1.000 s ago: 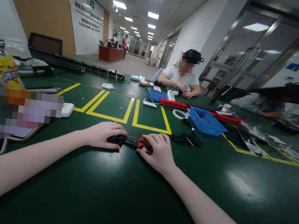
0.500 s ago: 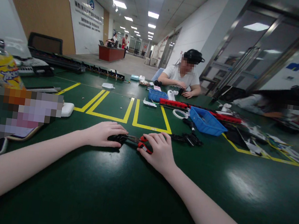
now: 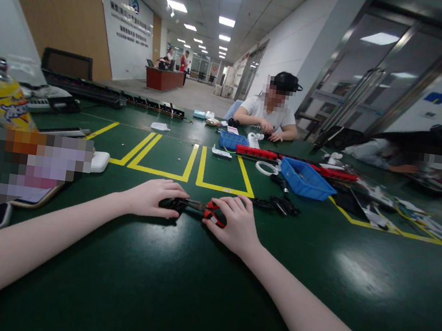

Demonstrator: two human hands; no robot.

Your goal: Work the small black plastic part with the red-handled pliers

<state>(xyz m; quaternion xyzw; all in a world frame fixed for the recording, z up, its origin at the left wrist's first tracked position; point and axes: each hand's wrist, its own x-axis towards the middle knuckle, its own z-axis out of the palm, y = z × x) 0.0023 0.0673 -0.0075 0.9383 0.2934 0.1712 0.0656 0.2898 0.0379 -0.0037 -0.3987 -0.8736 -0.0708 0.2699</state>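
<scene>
My left hand [image 3: 155,198] is closed around a small black part [image 3: 173,204] a little left of the middle of the view. My right hand [image 3: 235,223] grips the red and black handles of a pair of pliers [image 3: 214,216]. The metal jaws of the pliers point left and meet the black part between my two hands. Fine detail at the jaws is too small to tell. Both hands are low over the dark green table [image 3: 188,291]. Several black pieces [image 3: 278,205] lie together just beyond my right hand.
Blue baskets [image 3: 306,179] stand beyond my right hand, near a white ring [image 3: 266,168] and a red strip [image 3: 256,153]. At the left are a drink bottle [image 3: 7,105], a phone [image 3: 43,174] and a white case [image 3: 99,162]. A person [image 3: 271,109] sits across the table.
My hands, the pliers and the black part have hardly moved. Across the table, the person's hand has shifted slightly.
</scene>
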